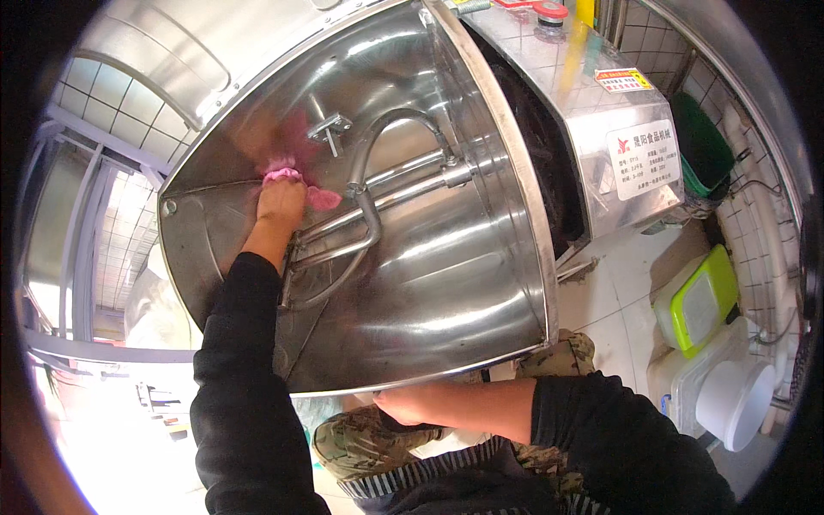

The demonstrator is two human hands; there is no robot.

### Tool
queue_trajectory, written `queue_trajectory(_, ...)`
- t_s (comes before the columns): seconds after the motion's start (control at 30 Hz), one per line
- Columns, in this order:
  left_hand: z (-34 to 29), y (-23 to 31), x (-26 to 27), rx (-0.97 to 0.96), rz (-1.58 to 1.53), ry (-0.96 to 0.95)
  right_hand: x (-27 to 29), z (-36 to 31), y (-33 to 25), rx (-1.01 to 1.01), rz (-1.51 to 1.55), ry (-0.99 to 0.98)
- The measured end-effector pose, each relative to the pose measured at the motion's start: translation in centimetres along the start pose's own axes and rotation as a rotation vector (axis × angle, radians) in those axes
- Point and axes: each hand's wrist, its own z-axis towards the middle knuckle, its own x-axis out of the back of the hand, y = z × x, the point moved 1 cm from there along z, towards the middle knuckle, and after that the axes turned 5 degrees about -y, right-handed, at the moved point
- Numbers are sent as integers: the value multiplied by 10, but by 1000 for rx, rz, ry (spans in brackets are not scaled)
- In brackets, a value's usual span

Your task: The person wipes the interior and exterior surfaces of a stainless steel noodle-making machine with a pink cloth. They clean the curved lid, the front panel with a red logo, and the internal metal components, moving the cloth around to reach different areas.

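White wall tiles (pixel 110 93) and a tiled floor (pixel 608 287) surround the steel mixer tub (pixel 455 283) in the head view. Inside it, the left hand (pixel 281 204) has its grip closed around a bunched pink cloth (pixel 324 199), whose loose end trails rightward and down from that grip. Also rightward, the bent-tube agitator (pixel 369 219) runs lower left to upper right, nearer the left hand. Rightward below, the right hand (pixel 402 406) meets the near rim; whether it holds anything cannot be told. Far right, the steel housing (pixel 601 124) bears a printed white label (pixel 644 160) and a red-and-yellow sticker (pixel 624 81).
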Motion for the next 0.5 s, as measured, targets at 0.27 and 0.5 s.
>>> queue_trajectory(0.27,4,3,1,-21,-21,172,-22,14,-14,-288,695,395)
queue_trajectory(0.5,-37,-9,57,60,-336,396,-5,0,7,-98,988,108)
